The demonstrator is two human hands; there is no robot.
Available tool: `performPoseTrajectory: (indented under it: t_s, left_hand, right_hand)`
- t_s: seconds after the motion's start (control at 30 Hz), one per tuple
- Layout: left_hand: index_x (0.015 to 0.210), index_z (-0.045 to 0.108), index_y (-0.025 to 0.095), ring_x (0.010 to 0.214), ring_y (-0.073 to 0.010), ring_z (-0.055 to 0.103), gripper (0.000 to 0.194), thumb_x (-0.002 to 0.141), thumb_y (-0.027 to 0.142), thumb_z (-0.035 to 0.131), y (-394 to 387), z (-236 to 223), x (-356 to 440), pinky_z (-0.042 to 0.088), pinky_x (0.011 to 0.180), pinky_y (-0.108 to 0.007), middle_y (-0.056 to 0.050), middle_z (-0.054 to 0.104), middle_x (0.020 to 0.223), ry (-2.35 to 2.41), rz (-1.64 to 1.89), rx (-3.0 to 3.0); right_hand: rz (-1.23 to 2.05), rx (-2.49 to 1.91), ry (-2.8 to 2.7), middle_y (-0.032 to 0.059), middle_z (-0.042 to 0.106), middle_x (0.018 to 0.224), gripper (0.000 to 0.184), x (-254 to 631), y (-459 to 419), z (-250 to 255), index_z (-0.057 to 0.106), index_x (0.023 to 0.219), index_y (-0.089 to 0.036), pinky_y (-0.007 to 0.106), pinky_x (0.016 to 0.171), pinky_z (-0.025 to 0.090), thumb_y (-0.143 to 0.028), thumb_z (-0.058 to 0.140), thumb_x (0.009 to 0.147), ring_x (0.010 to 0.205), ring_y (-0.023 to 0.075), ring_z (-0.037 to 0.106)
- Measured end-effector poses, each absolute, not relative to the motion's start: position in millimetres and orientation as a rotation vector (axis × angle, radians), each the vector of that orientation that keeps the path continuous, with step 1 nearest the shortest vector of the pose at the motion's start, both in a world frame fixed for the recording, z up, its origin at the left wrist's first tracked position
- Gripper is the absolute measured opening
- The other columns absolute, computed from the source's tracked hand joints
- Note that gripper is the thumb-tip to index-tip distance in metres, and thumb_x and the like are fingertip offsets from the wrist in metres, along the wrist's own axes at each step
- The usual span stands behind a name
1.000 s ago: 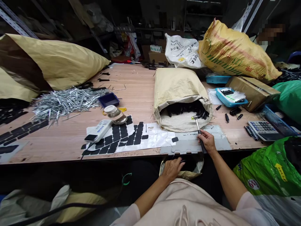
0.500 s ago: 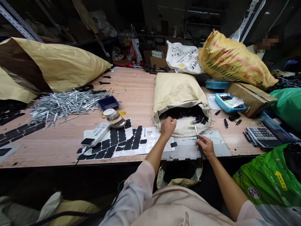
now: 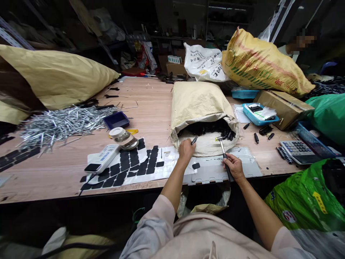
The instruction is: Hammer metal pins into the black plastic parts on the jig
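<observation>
At the mouth of a tan woven sack [image 3: 199, 100], my left hand [image 3: 186, 150] is closed around a small black handle-like piece [image 3: 194, 140], its tip pointing up and right. More black pieces [image 3: 210, 127] lie inside the sack. My right hand [image 3: 234, 166] grips the dark handle of a small hammer [image 3: 222, 147]. The hammer's head, with a yellowish face, is up at the sack's opening beside several black pieces. Below both hands lies a grey sheet [image 3: 215, 172] along the table's front edge.
Left are a heap of metal rods [image 3: 67, 124], a blue tray [image 3: 116, 119], a glass jar [image 3: 124, 138], a white device [image 3: 102, 158] and black sticker sheets [image 3: 134, 162]. Right are a calculator [image 3: 296, 153], a blue basket [image 3: 260, 114], a cardboard box [image 3: 285, 106] and a green sack [image 3: 304, 201].
My left hand has moved slightly down and left from the sack's mouth, and a black piece now shows in its fingers. My right hand still holds the hammer. The whole view has shifted slightly.
</observation>
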State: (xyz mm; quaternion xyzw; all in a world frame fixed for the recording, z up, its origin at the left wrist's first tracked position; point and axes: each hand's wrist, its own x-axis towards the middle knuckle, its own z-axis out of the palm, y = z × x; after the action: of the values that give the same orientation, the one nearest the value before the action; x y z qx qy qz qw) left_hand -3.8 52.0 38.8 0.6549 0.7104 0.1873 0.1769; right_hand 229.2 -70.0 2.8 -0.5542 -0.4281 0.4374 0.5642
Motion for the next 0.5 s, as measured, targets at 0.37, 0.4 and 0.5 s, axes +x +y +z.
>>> performPoseTrajectory:
  t_s: [0.37,0.4,0.5]
  left_hand:
    - [0.074,0.067,0.017,0.077,-0.0175,0.057,0.013,0.085,0.022,0.062,56,8,44,0.044,0.072,-0.029,-0.005,0.063,0.082,1.384,0.657,2.368]
    - [0.074,0.067,0.017,0.077,-0.0175,0.057,0.012,0.084,0.022,0.062,59,5,43,0.044,0.073,-0.029,-0.005,0.062,0.082,1.363,0.665,2.362]
    - [0.080,0.068,0.019,0.083,-0.0176,0.057,0.007,0.084,0.022,0.063,62,-4,41,0.046,0.078,-0.029,-0.004,0.060,0.083,1.307,0.740,2.330]
  right_hand:
    - [1.031,-1.311,-0.988,0.0012,0.069,0.068,0.048,229,-71,6,0.068,0.106,-0.013,0.027,0.047,0.046,-0.045,0.076,0.072,0.046,0.0125,0.055]
    - [1.031,-1.314,-0.986,0.0013,0.069,0.068,0.048,229,-71,5,0.068,0.106,-0.013,0.027,0.046,0.046,-0.045,0.076,0.072,0.046,0.0126,0.055]
    - [1.030,-1.327,-0.993,0.0017,0.069,0.070,0.048,229,-71,3,0.068,0.108,-0.013,0.027,0.046,0.046,-0.045,0.076,0.072,0.046,0.0126,0.056]
